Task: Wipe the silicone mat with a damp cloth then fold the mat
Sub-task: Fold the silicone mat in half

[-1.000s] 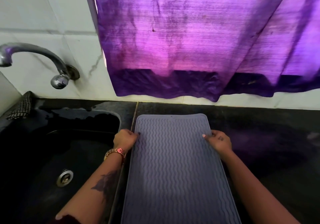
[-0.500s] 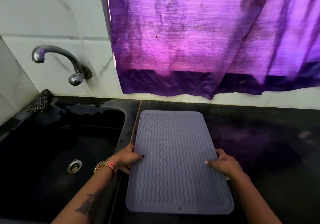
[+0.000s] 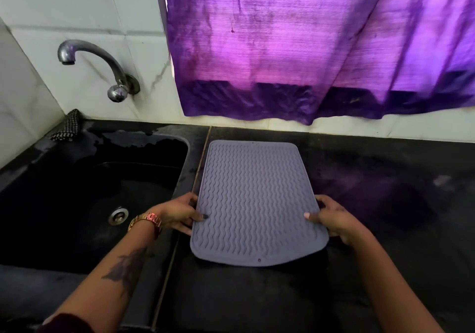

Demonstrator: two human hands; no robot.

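A grey silicone mat (image 3: 254, 196) with wavy ridges lies lengthwise on the black countertop (image 3: 385, 204), right of the sink. Its near end is lifted off the counter and casts a shadow below it. My left hand (image 3: 180, 214) grips the mat's left edge near that end, thumb on top and fingers underneath. My right hand (image 3: 331, 217) grips the right edge the same way. A checked cloth (image 3: 66, 126) sits bunched at the sink's back left corner.
A black sink (image 3: 90, 194) with a metal drain (image 3: 118, 214) lies to the left, a wall tap (image 3: 102, 68) above it. A purple curtain (image 3: 308, 50) hangs over the tiled wall behind the counter.
Both hands slid along the mat's side edges from its far part toward its near end. The near end has come up off the counter.
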